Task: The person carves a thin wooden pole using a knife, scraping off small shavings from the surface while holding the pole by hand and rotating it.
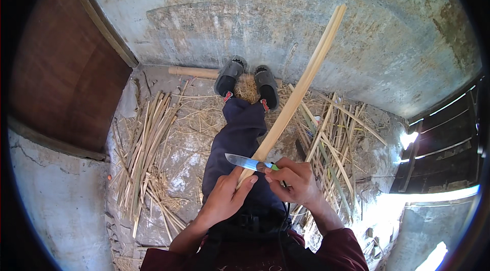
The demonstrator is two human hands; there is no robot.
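Observation:
A long pale strip of split bamboo (pixel 296 97) slants from my lap up and away to the right, its far end in front of the wall. My left hand (pixel 224 197) grips the near end, thumb and fingers closed round it. In my right hand (pixel 296 181) is a knife (pixel 242 162) with a green handle, its blade lying across the strip just beyond my left fingers and pointing left. The blade appears to touch the strip. Part of the handle is hidden inside my right fingers.
Bundles of thin split strips (pixel 148 143) lie on the floor at the left, more strips (pixel 332 143) at the right. A bamboo pole (pixel 196 72) rests along the wall's foot by my shoes (pixel 266 86). Shavings (pixel 194 118) litter the floor. A brown door (pixel 66 67) stands at the left.

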